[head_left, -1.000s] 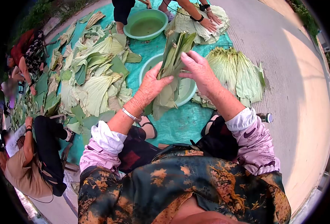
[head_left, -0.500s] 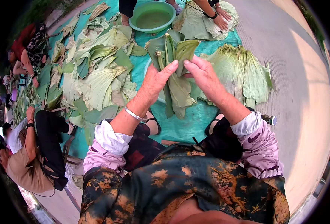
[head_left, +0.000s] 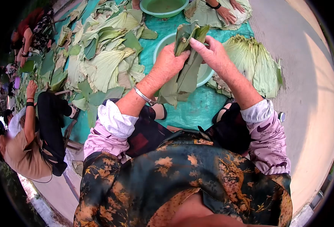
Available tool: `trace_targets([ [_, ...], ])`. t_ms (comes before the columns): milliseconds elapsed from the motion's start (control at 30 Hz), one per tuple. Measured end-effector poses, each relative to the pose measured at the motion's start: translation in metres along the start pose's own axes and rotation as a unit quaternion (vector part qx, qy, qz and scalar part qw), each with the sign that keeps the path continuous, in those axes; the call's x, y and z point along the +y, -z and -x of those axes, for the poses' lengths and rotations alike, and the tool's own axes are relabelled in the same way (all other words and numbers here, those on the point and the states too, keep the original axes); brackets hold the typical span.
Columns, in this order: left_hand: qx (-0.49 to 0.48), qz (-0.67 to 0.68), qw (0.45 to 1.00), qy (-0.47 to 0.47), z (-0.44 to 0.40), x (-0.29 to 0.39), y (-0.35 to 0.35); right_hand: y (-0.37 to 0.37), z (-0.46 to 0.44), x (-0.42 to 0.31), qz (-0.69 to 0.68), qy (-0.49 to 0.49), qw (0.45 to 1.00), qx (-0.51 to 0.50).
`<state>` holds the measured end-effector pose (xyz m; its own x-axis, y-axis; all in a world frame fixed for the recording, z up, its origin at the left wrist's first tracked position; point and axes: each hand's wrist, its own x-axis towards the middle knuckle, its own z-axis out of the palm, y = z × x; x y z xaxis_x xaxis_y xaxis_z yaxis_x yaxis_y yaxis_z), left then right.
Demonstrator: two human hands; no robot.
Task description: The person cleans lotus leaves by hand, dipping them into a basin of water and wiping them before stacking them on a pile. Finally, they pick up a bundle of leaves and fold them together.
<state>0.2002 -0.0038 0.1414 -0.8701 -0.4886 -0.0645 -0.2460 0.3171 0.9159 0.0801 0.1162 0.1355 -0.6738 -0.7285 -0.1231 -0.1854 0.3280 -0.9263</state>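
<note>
Between my hands is a large folded green leaf (head_left: 185,81), its stem end up and its pale underside hanging down over a basin. My left hand (head_left: 169,60) is wrapped round the leaf's left side, thumb across the front. My right hand (head_left: 213,53) pinches the upper right edge between thumb and fingers. Partly hidden behind the leaf and my hands stands a light basin (head_left: 204,77). To the right lies a fanned stack of flattened leaves (head_left: 252,66).
A heap of loose leaves (head_left: 106,64) covers the teal sheet (head_left: 189,111) on the left. At the top are a green basin of water (head_left: 164,8) and another person's hands (head_left: 227,13) on a leaf stack. A person (head_left: 27,147) sits at left.
The leaf has gone from partly opened flaps to a narrower fold, tilted with its lower end to the left. My right hand has shifted up and right. The whole view has shifted slightly.
</note>
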Motion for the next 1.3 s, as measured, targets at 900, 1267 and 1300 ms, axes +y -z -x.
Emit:
trace_targets([
  [900, 0.433, 0.115, 0.894, -0.023, -0.012, -0.019, 0.15, 0.073, -0.031, 0.113, 0.078, 0.151, 0.971, 0.168],
  [1267, 0.371, 0.14, 0.918, -0.017, -0.021, 0.007, 0.114, 0.056, -0.036, 0.101, 0.146, 0.085, 0.977, 0.133],
  [1300, 0.372, 0.162, 0.914, -0.017, -0.02, 0.01, 0.109, 0.055, -0.049, 0.116, 0.12, 0.097, 0.979, 0.133],
])
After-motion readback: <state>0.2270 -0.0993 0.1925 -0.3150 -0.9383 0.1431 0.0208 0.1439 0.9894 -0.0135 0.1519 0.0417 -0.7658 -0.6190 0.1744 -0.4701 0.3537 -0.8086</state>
